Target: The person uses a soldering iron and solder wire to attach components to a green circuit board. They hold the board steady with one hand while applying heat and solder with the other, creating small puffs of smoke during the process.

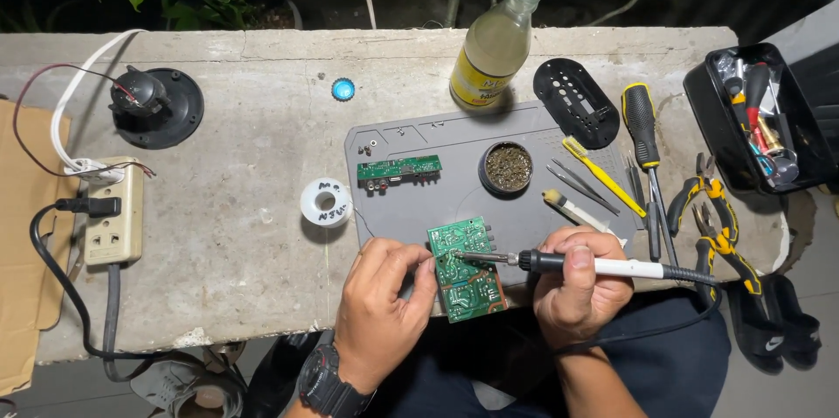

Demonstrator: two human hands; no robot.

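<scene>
left hand (382,296): grips the lower left edge of a green rectangular circuit board (466,268), thumb on its face; black wristwatch (325,383) on the wrist
right hand (581,283): clenched around a soldering iron with black grip and white handle (577,265), tip touching the board's upper part
board location: front edge of the grey silicone work mat (524,156), tilted, on the grey concrete tabletop (236,208)
on mat: second, smaller green circuit board (398,169), round tin of brass wool (507,166), yellow brush (601,175), tweezers (581,186)
left of mat: white solder spool (325,201), blue bottle cap (343,89)
behind mat: glass bottle of pale yellow liquid (495,47)
right: yellow-black screwdriver (645,134), yellow-handled pliers (712,217), black toolbox (760,117)
far left: beige power strip (115,213)
</scene>
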